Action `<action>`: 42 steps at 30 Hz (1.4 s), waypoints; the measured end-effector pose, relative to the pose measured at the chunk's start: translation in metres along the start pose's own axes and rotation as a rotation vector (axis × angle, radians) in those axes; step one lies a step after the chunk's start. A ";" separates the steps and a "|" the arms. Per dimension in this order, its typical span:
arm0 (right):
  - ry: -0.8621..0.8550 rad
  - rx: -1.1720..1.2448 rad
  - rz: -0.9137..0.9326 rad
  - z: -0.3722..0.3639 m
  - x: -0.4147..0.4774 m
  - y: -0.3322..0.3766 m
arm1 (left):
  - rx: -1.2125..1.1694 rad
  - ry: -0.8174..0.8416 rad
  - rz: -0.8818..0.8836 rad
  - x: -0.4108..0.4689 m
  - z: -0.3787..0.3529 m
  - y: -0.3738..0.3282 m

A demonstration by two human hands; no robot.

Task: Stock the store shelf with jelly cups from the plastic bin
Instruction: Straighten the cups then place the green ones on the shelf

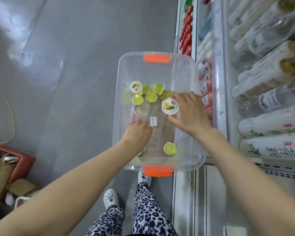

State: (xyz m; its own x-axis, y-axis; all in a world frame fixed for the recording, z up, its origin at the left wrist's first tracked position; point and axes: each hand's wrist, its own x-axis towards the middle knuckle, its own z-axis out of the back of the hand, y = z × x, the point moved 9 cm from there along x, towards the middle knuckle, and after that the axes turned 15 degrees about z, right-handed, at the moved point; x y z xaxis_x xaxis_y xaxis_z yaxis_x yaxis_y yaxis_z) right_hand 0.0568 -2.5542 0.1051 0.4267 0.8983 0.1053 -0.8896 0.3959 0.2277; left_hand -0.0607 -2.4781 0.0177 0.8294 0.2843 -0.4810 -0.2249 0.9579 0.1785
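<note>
Head: bottles beside clear bin

Head camera looks steeply down, close above the plastic bin.

A red crate with cardboard sits on the grey floor; labelled bottles lie in rows.
</note>
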 end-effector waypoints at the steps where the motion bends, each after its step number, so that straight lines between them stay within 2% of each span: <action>1: 0.001 0.009 -0.020 -0.003 -0.005 -0.003 | -0.005 0.092 0.032 0.004 -0.013 -0.005; 6: -0.012 0.044 -0.034 -0.021 -0.019 -0.008 | 0.065 0.384 0.113 0.013 -0.066 -0.021; 13: -0.046 0.047 -0.058 -0.023 -0.016 -0.011 | 0.038 0.476 0.106 0.023 -0.090 -0.021; 18: -0.036 0.007 -0.041 -0.021 -0.017 -0.009 | 0.057 0.340 -0.005 0.028 -0.071 -0.030; 23: -0.071 0.123 -0.115 -0.013 -0.021 -0.007 | -0.292 0.287 0.147 0.028 -0.039 -0.010; 27: -0.142 0.167 -0.208 0.002 -0.035 0.000 | -0.538 0.113 0.127 0.015 -0.005 0.010; 30: -0.232 0.169 -0.276 0.022 -0.053 0.013 | -0.691 0.081 0.117 -0.005 0.007 0.024; 36: -0.355 0.092 -0.398 0.066 -0.111 0.061 | -0.846 -0.049 -0.051 -0.062 0.033 0.028; 42: -0.470 0.001 -0.536 0.109 -0.195 0.130 | -0.782 -0.229 -0.265 -0.136 0.065 0.016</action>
State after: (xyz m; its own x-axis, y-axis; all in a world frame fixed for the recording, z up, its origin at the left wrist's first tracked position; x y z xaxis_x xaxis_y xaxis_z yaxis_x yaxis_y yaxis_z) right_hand -0.1243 -2.6988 0.2197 0.8308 0.4023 0.3846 -0.5373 0.7601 0.3655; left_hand -0.1439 -2.5040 0.1421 0.9682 0.1130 -0.2233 -0.2278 0.7674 -0.5993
